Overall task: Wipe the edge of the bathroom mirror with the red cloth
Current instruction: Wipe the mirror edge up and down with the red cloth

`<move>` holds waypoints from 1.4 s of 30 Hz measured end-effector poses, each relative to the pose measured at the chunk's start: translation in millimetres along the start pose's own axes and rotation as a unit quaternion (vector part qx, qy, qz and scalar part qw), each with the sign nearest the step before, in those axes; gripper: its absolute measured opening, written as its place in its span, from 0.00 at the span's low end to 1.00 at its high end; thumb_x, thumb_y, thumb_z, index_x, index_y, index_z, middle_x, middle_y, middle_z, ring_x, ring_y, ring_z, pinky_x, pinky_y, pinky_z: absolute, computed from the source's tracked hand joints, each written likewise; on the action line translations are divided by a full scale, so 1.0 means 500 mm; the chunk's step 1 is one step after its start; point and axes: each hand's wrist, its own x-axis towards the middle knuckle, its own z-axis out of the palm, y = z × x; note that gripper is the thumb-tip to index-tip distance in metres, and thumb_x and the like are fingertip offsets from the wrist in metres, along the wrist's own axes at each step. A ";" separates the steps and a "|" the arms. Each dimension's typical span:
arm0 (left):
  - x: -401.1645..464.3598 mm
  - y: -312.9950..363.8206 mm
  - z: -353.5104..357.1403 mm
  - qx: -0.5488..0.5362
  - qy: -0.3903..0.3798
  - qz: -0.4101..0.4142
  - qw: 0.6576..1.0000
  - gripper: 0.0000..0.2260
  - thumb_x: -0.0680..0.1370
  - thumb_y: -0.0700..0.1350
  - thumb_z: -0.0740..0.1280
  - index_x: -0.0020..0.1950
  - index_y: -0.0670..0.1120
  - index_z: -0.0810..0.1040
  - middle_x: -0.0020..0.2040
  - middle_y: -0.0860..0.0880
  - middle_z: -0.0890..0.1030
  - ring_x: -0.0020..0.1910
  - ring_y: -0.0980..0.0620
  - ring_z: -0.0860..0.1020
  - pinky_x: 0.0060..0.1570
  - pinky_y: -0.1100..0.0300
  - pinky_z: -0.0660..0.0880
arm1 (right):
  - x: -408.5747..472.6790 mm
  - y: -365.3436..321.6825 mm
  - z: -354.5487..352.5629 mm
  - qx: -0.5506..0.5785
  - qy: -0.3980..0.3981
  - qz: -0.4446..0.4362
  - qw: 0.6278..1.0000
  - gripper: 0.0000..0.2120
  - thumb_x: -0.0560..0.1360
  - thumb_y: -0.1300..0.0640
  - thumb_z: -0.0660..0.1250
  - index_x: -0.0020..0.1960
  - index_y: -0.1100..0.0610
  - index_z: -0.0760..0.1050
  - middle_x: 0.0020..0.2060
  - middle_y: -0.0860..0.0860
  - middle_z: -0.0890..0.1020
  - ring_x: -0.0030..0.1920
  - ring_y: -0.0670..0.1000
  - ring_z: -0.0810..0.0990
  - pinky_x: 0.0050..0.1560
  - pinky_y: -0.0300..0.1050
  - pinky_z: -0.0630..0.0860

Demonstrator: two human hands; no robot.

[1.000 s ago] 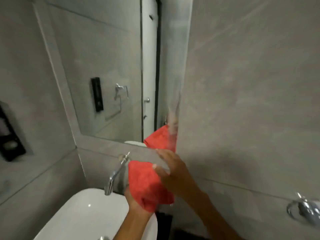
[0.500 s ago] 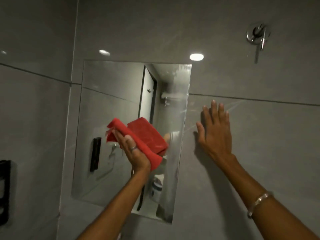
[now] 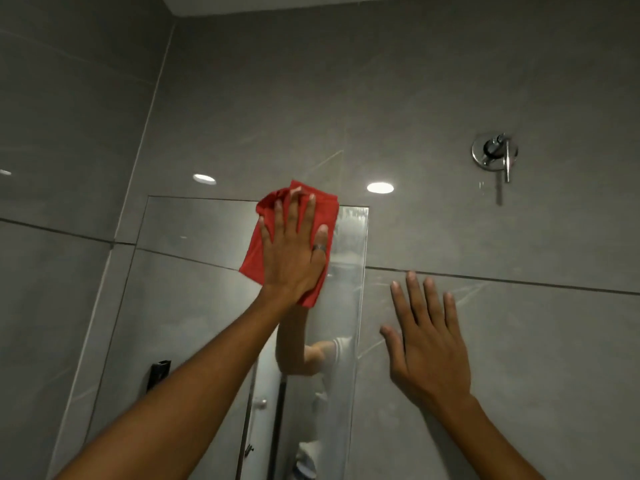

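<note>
The left hand [image 3: 294,251] lies flat with fingers spread, pressing the red cloth [image 3: 270,237] against the bathroom mirror [image 3: 194,271] at its top edge, the cloth's upper corner lapping onto the grey tiled wall [image 3: 450,81]. At about four o'clock from it, the right hand [image 3: 429,351] rests open and empty on the wall just beside the mirror's right edge. A chrome wall valve [image 3: 494,152] sits at two o'clock.

Two hands [image 3: 294,251] [image 3: 427,344], one red cloth [image 3: 254,251], one mirror [image 3: 194,306], one wall valve [image 3: 494,152].

Grey tiled walls [image 3: 415,81], thin grout lines. White ceiling strip [image 3: 311,3] at 12 o'clock. Chrome wall valve [image 3: 494,153] at 2 o'clock. Round light reflections [image 3: 380,187] on tile.
</note>
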 end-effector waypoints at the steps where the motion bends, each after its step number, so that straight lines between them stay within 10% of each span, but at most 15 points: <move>1: 0.025 0.008 -0.004 0.004 -0.006 0.025 1.000 0.30 0.85 0.61 0.43 0.84 0.53 0.38 0.85 0.50 0.37 0.84 0.45 0.37 0.80 0.38 0.37 | 0.000 0.000 0.002 -0.003 0.002 0.000 1.000 0.34 0.83 0.39 0.49 0.86 0.51 0.50 0.86 0.52 0.48 0.86 0.55 0.45 0.84 0.60 0.47; 9: 0.074 0.040 -0.010 0.050 -0.054 0.234 0.969 0.30 0.85 0.62 0.46 0.85 0.53 0.45 0.86 0.50 0.44 0.84 0.46 0.41 0.81 0.37 0.43 | -0.002 0.003 0.011 -0.012 0.011 -0.002 1.000 0.33 0.85 0.39 0.45 0.86 0.51 0.48 0.86 0.52 0.48 0.86 0.55 0.44 0.85 0.59 0.44; 17: -0.053 0.037 0.012 0.042 -0.055 0.277 0.958 0.28 0.86 0.61 0.48 0.85 0.54 0.49 0.86 0.49 0.49 0.85 0.46 0.45 0.80 0.35 0.45 | -0.041 -0.014 0.015 0.016 0.026 0.027 0.999 0.32 0.85 0.44 0.48 0.86 0.52 0.48 0.86 0.53 0.48 0.86 0.54 0.45 0.86 0.55 0.42; 38: -0.833 -0.073 0.104 -0.004 -0.194 0.342 0.920 0.31 0.84 0.63 0.57 0.85 0.55 0.53 0.86 0.53 0.50 0.85 0.47 0.49 0.81 0.37 0.41 | -0.207 -0.040 0.042 0.007 -0.008 -0.008 1.000 0.32 0.85 0.43 0.43 0.85 0.54 0.44 0.85 0.55 0.44 0.85 0.54 0.40 0.85 0.56 0.40; 42: -0.941 -0.099 0.103 0.043 -0.266 0.390 0.881 0.25 0.83 0.60 0.58 0.80 0.58 0.60 0.80 0.54 0.63 0.77 0.47 0.64 0.80 0.37 0.37 | -0.208 -0.042 0.041 0.010 -0.021 0.000 1.000 0.32 0.85 0.42 0.42 0.86 0.54 0.43 0.85 0.54 0.44 0.85 0.54 0.40 0.85 0.58 0.41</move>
